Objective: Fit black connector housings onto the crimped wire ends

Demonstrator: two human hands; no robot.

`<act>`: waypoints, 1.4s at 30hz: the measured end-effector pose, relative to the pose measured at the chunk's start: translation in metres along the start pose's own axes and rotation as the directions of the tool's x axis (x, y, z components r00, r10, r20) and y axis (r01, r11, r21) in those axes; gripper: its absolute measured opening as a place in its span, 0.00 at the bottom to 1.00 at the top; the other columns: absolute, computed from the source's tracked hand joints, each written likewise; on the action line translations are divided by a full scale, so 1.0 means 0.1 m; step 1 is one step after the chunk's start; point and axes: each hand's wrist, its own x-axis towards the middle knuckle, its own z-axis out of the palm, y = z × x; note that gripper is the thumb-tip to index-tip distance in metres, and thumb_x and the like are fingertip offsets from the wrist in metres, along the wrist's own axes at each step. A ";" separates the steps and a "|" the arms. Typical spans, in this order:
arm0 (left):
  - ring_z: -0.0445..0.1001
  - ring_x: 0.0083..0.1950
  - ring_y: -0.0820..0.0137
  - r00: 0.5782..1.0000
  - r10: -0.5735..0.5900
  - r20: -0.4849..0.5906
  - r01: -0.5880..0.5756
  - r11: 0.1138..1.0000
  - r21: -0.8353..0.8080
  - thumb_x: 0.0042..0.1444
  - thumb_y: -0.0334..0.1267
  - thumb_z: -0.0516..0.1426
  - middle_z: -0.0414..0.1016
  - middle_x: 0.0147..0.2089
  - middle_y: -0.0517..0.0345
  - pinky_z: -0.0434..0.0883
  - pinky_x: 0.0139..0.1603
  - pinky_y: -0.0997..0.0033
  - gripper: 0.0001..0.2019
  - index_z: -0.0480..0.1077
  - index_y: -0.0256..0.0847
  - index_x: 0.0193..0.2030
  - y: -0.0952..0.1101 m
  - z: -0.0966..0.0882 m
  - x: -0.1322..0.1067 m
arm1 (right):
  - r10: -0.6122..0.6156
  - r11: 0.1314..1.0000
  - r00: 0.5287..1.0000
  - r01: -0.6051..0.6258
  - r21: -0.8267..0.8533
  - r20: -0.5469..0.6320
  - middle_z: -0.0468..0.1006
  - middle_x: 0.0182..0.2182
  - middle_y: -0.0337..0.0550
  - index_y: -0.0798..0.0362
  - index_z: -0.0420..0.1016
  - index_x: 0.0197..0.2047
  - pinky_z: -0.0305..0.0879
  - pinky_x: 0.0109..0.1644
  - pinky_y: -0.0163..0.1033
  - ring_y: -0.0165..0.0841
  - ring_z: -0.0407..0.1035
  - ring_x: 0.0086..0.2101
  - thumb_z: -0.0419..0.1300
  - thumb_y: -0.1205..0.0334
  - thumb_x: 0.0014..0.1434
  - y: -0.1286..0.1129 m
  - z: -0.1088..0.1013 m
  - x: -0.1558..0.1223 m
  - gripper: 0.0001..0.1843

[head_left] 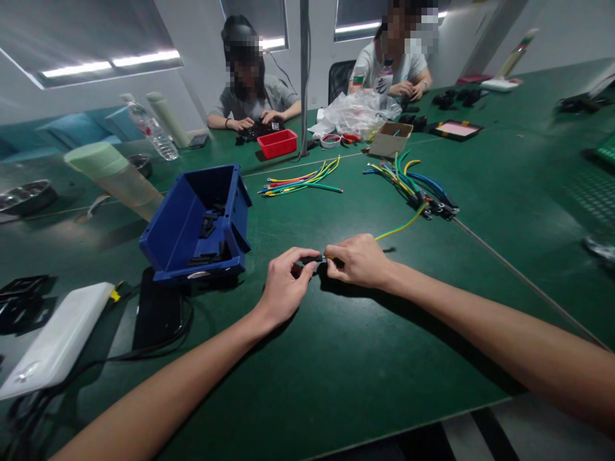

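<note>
Head view: both hands meet on one wire end, near edge of table

Left hand (pixel 286 285): thumb and forefinger pinched on a small black part (pixel 311 259). Too small to tell what kind of part it is.
Right hand (pixel 358 259): fingers curled shut around the end of a yellow-green wire (pixel 401 227), knuckles up. The wire trails away to the right and up across the green table (pixel 336 371).
The hands are almost touching, with the black part right between the fingertips, just above the table surface. Can't tell whether the part is already seated on the wire end.

Around them:
- Blue bin (pixel 196 224) sits just left of the left hand, tipped toward the camera, with black pieces (pixel 209 225) loose inside.
- A white device (pixel 57 339) and a flat black slab (pixel 156 314) lie at the near left, cables running around them.
- A loose wire bundle (pixel 302 180) in yellow, green, red and blue lies beyond the hands.
- A second bundle (pixel 413 186), fitted with black ends, lies to its right, near the far end of the held wire.
- Red tray (pixel 277 142), cardboard box (pixel 391 137) and a crumpled plastic bag (pixel 355 112) are further back.
- Two other people sit at the far side, their hands on dark parts there, well apart from this work.
</note>
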 end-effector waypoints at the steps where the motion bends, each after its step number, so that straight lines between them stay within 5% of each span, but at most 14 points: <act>1: 0.75 0.37 0.71 1.000 0.005 0.001 -0.005 1.000 0.005 0.59 0.34 0.57 0.79 0.42 0.54 0.70 0.36 0.72 0.08 0.76 0.40 0.44 0.00 0.00 0.00 | 0.003 1.000 1.000 -0.003 -0.004 0.004 0.76 0.22 0.39 0.52 0.75 0.30 0.35 0.28 0.37 0.27 0.57 0.20 0.51 0.55 0.57 0.00 0.01 0.00 0.15; 29: 0.73 0.33 0.73 1.000 0.002 -0.023 -0.002 1.000 -0.014 0.58 0.37 0.58 0.79 0.41 0.54 0.69 0.33 0.73 0.10 0.77 0.41 0.45 -0.03 0.01 0.01 | -0.042 0.997 0.997 0.038 0.067 0.059 0.76 0.25 0.43 0.54 0.71 0.32 0.38 0.29 0.39 0.29 0.57 0.22 0.47 0.60 0.59 -0.04 -0.05 0.01 0.13; 42: 0.77 0.39 0.68 0.998 -0.055 -0.001 0.055 0.997 -0.054 0.57 0.36 0.58 0.80 0.42 0.53 0.73 0.40 0.69 0.10 0.77 0.42 0.45 -0.03 0.01 0.01 | -0.015 0.999 0.996 0.012 0.032 0.089 0.77 0.25 0.43 0.54 0.72 0.32 0.36 0.29 0.39 0.28 0.58 0.22 0.49 0.60 0.60 -0.07 -0.04 0.01 0.13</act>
